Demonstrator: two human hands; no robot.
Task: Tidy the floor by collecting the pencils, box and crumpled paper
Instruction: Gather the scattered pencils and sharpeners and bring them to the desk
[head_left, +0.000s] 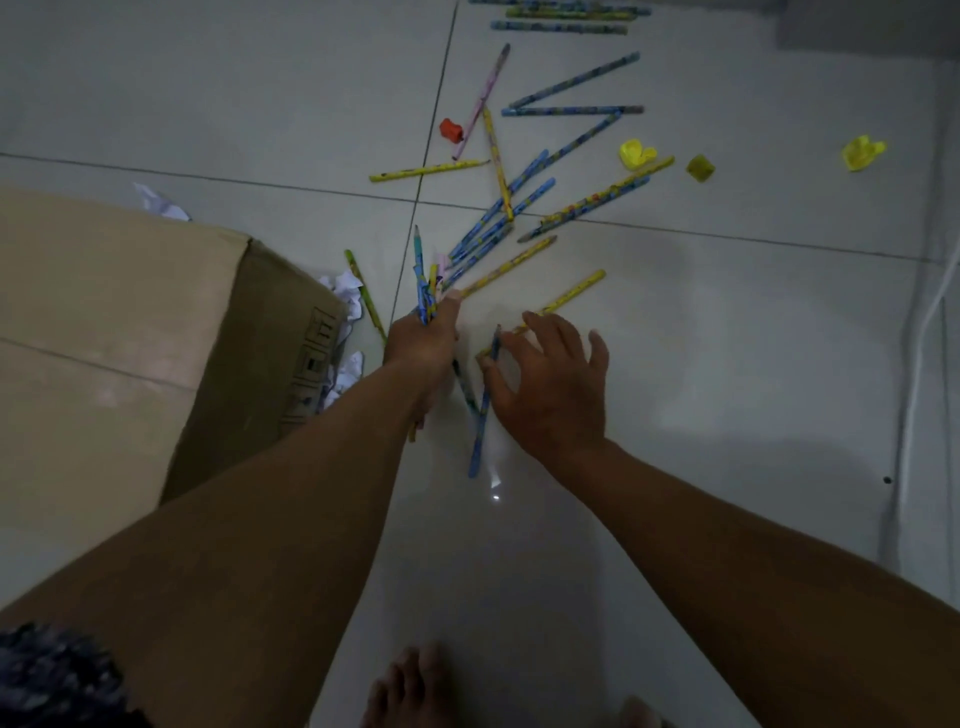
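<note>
My left hand grips a bundle of several pencils that stick up past its fingers. My right hand reaches down beside it, with its fingers pinching a blue pencil that lies on the tile. A yellow pencil runs under its fingertips. Several more blue, yellow and pink pencils lie scattered on the floor beyond both hands. A cardboard box stands at the left, and crumpled white paper lies against its right side.
A red sharpener, a yellow sharpener and two yellow crumpled bits lie among the far pencils. More crumpled paper shows behind the box. A white cable runs along the right. My bare feet are at the bottom edge.
</note>
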